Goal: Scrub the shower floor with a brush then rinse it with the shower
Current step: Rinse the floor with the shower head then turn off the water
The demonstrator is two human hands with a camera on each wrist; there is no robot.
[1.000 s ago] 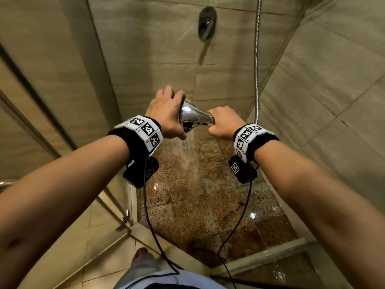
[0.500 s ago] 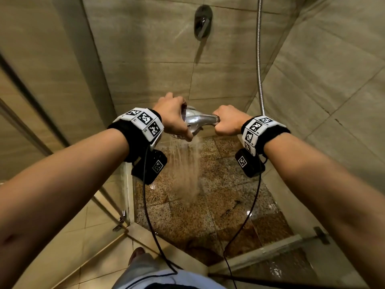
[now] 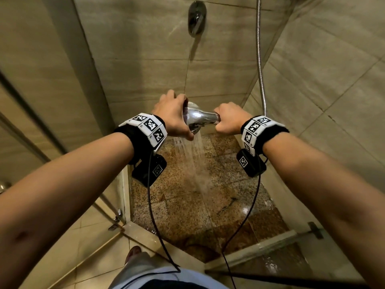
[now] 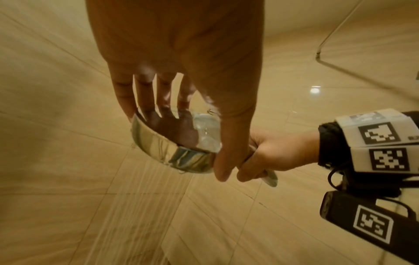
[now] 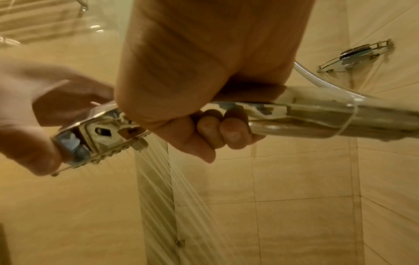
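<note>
A chrome shower head (image 3: 198, 117) is held out over the speckled brown shower floor (image 3: 187, 197). My left hand (image 3: 173, 115) wraps its fingers and thumb round the round spray face (image 4: 172, 150). My right hand (image 3: 229, 119) grips the handle (image 5: 294, 114) in a fist. Water streams (image 3: 193, 163) fall from the head onto the wet floor. The metal hose (image 3: 259, 59) runs up the right corner. No brush is in view.
The mixer tap (image 3: 196, 17) sits high on the back wall. A glass door and its rail stand at the left (image 3: 31, 130). A raised marble kerb (image 3: 250, 249) edges the stall in front of me. A corner shelf (image 5: 356, 55) hangs on the wall.
Both hands have carried the shower head slightly right and nearer the back wall. The spray now falls in a wider fan onto the floor's middle.
</note>
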